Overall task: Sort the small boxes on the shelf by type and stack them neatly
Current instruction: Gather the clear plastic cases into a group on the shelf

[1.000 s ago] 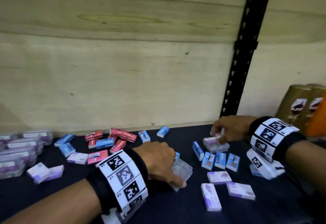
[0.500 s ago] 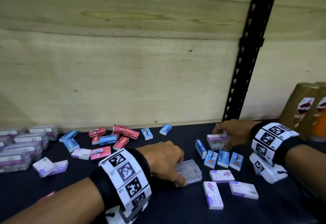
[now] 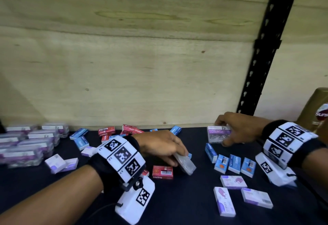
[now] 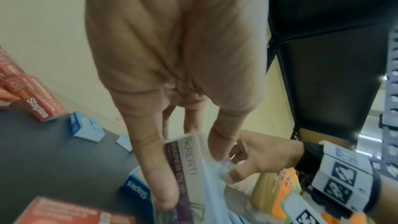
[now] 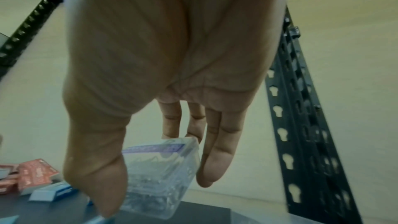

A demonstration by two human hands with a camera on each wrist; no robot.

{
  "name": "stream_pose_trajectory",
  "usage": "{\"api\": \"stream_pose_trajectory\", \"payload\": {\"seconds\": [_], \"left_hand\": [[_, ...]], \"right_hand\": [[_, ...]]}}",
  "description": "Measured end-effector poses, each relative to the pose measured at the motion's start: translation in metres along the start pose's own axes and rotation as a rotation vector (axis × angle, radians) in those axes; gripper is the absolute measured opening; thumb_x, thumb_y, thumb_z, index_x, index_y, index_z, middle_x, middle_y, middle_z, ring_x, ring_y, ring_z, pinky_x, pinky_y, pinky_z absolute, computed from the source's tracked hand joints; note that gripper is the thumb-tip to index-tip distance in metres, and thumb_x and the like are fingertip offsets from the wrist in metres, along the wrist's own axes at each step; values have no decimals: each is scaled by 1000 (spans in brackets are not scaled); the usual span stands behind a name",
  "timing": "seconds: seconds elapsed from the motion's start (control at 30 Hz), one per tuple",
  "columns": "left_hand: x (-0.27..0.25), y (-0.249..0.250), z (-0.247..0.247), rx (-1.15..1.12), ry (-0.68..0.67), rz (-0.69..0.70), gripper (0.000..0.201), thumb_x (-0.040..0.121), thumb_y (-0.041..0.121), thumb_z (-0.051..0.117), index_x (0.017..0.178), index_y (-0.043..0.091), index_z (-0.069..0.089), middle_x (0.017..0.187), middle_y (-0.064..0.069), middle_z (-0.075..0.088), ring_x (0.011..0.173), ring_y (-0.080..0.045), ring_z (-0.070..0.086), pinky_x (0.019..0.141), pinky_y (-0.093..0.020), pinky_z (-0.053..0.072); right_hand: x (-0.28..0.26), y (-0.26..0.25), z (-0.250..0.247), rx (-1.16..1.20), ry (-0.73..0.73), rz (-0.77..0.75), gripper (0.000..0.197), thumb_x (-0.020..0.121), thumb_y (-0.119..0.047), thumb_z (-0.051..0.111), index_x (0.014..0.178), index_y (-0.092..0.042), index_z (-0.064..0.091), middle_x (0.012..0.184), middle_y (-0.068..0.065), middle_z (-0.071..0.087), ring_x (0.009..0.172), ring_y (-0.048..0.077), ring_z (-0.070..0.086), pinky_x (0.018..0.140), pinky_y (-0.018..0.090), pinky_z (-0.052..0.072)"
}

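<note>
Two clear paper-clip boxes are seen lifted off the dark shelf (image 3: 177, 207) at once, where half a second earlier both were still being gathered at its surface. The left hand (image 3: 159, 145) is closed around one clear box (image 3: 184, 163), pinched between thumb and fingers and tilted on edge above a red staples box (image 3: 162, 172) that had been hidden under the hand a moment before. The right hand (image 3: 237, 127) is curled round a second clear box (image 3: 219, 134), purple label facing up, raised near the back panel just left of the black upright (image 3: 266, 65). A stack of matching clear boxes (image 3: 26, 145) is already built at the far left, well apart from both hands. It is judged that the paper-clip type is being collected for that stack, while the blue boxes (image 3: 234, 165), the red boxes and the white-and-purple boxes (image 3: 232, 182) remain scattered and unsorted, so much of the task is left.
</note>
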State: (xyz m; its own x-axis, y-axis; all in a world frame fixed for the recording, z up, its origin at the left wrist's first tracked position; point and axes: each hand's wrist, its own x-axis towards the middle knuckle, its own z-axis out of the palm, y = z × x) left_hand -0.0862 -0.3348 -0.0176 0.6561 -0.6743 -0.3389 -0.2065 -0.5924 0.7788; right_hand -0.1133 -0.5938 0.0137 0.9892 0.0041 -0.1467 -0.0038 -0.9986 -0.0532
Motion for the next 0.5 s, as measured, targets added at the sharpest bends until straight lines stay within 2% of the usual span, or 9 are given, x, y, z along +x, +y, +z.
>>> {"api": "stream_pose_trajectory", "payload": {"seconds": [0.07,0.13,0.2,0.27,0.3,0.33,0.43,0.5], "left_hand": [[-5,-2,-7,-21,-3,18,28,93,15,65,120,6,66,115,-8,69,90,-13,67,82,-18,56],[-13,-4,-18,81,20,45,36,83,22,78,118,19,68,102,11,72,86,-1,66,83,-14,51],[-20,-8,-29,188,65,47,44,77,22,83,117,27,68,91,19,70,86,0,65,87,-17,47],[-25,-14,-38,208,144,63,42,77,17,82,116,24,68,98,13,72,93,-7,66,90,-21,46],[-28,-18,-41,207,182,78,39,78,17,81,115,21,69,101,11,72,93,-8,66,88,-20,48],[-32,-23,-45,192,209,79,36,80,16,80,113,19,68,101,9,72,90,-9,67,85,-19,50],[-47,-39,-54,6,198,56,36,85,10,76,118,6,63,102,-1,72,84,-20,72,83,-29,58],[-62,-48,-61,-33,220,34,39,86,11,74,121,0,59,100,-5,72,79,-22,72,79,-30,60]], "right_hand": [[2,-6,1,11,-7,-33,56,73,-35,82,119,-29,51,114,-7,53,97,10,58,87,28,52],[4,-14,-1,19,-15,-68,54,73,-35,81,117,-31,50,110,-9,55,94,7,58,85,27,52],[8,-23,-3,18,-27,-98,53,72,-37,81,114,-34,48,105,-11,60,90,6,59,84,28,52],[12,-34,-4,12,-29,-124,53,71,-40,80,112,-35,47,101,-10,63,87,7,60,83,30,53],[14,-40,-4,7,-20,-138,54,69,-43,80,111,-36,48,100,-10,64,87,7,61,83,31,53],[17,-47,-3,7,-9,-154,54,68,-46,80,109,-36,48,97,-10,65,86,8,61,83,32,52],[25,-71,-1,53,-12,-198,54,66,-51,81,105,-38,46,89,-11,64,80,7,61,77,30,52],[32,-88,1,70,-22,-242,55,62,-56,81,101,-40,44,90,-10,65,82,9,61,77,32,53]]}}
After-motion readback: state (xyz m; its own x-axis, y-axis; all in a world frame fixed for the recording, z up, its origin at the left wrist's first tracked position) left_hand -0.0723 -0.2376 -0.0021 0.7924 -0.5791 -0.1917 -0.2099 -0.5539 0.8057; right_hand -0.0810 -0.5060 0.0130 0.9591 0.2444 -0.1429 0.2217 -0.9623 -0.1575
